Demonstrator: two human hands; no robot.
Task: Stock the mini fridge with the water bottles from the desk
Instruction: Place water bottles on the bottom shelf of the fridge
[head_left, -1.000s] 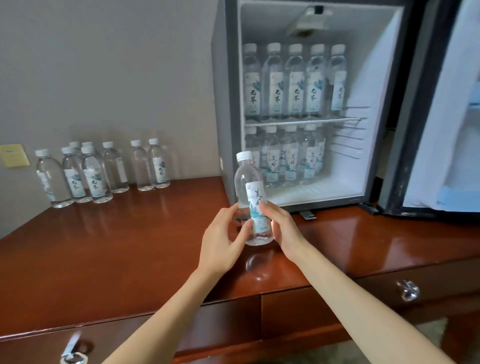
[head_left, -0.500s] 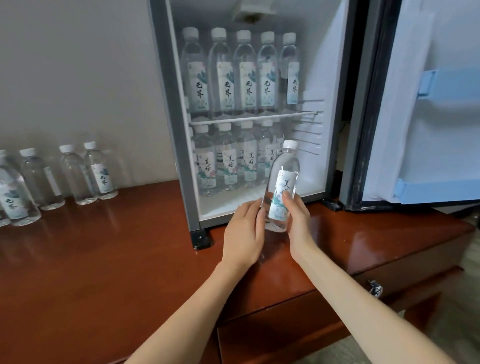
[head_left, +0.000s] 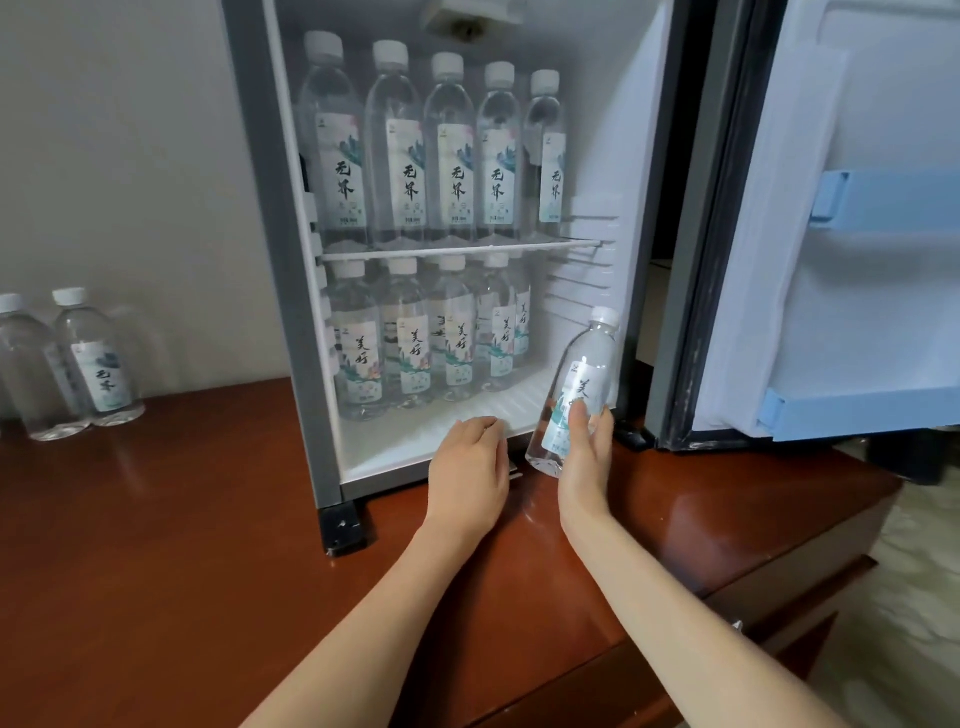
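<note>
My right hand (head_left: 584, 457) grips a clear water bottle (head_left: 579, 379) with a white cap, tilted, at the lower right of the fridge opening. My left hand (head_left: 470, 465) hovers beside it, fingers loosely curled, holding nothing, over the front lip of the fridge floor. The open mini fridge (head_left: 283, 260) stands on the brown desk (head_left: 156, 545). Several bottles stand on its upper wire shelf (head_left: 457, 248) and several more on the floor below. Two bottles on the desk (head_left: 96, 358) stand at the far left by the wall.
The fridge door (head_left: 857, 234) hangs open to the right, with pale blue door shelves. Bare white fridge floor (head_left: 395, 441) shows in front of the lower row. Desk drawers run below the front edge. The fridge's black foot (head_left: 340, 527) sits on the desk.
The bottle has travelled right and into the lower fridge opening. My left hand has let go of it and my right hand alone holds it. The view has moved closer to the fridge.
</note>
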